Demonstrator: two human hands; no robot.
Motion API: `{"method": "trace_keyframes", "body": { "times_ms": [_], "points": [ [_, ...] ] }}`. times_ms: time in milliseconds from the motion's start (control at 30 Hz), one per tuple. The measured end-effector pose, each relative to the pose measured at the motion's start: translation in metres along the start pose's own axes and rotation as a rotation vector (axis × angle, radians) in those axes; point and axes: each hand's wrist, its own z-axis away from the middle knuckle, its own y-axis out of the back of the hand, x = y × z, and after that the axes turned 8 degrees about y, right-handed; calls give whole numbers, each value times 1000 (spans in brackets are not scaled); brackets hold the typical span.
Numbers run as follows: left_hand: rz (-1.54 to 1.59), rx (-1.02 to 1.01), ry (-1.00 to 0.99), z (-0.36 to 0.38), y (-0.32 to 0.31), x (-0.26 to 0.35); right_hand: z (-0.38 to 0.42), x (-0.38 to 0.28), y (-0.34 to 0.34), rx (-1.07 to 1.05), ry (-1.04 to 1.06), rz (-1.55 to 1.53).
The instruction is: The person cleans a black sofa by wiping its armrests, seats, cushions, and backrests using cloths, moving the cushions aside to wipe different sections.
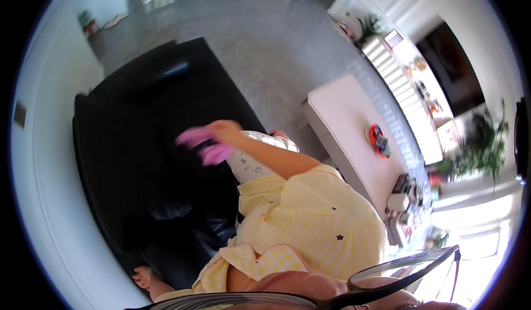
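My right hand (225,131) reaches across in front of my legs, its fingers closed on a pink cloth (214,154). The cloth is blurred by motion and hangs in loose folds above the black leather sofa (138,127). Down at the lower left, my left hand (142,277) is by the sofa's edge, fingers apart and nothing in them. I wear a yellow checked top and white patterned trousers (249,163).
A long pale table (345,111) stands to the right, bearing a red round item (379,141) and several things at its near end. Beyond are a television (451,66), a lit cabinet and plants (478,149). A white wall (50,144) borders the sofa.
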Motion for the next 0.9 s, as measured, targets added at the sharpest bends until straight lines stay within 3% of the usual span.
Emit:
{"method": "trace_keyframes", "body": {
  "times_ms": [33,67,100,133,200,233,267,333,400,467,567,633,733,900],
  "points": [
    [36,4,-19,3,17,3,14,60,68,107,-261,-280],
    [105,0,-78,16,43,22,47,84,138,292,-283,379],
    [140,17,-103,32,70,39,87,107,190,607,-458,153],
    [312,-52,-270,54,97,58,126,144,234,847,-549,4],
    [567,-191,-536,107,162,101,205,220,323,1442,-567,-307],
    [710,-288,-683,137,197,124,236,208,338,1597,-767,-391],
    [831,-388,-830,171,237,145,261,227,350,1773,-632,-576],
    [1013,-563,-1077,239,320,187,287,251,378,1835,-665,-728],
    [1142,-700,-1281,308,402,226,272,262,412,1762,-856,-853],
    [1187,-785,-1420,375,475,258,238,285,451,1664,-812,-939],
    [1178,-843,-1547,463,564,301,170,321,527,1472,-907,-711],
    [1106,-855,-1582,495,608,323,133,324,568,1151,-810,-644],
    [925,-888,-1551,504,639,340,94,305,619,1058,-861,-444],
    [619,-917,-1397,451,666,359,74,273,656,960,-938,-540]
  ]
}}
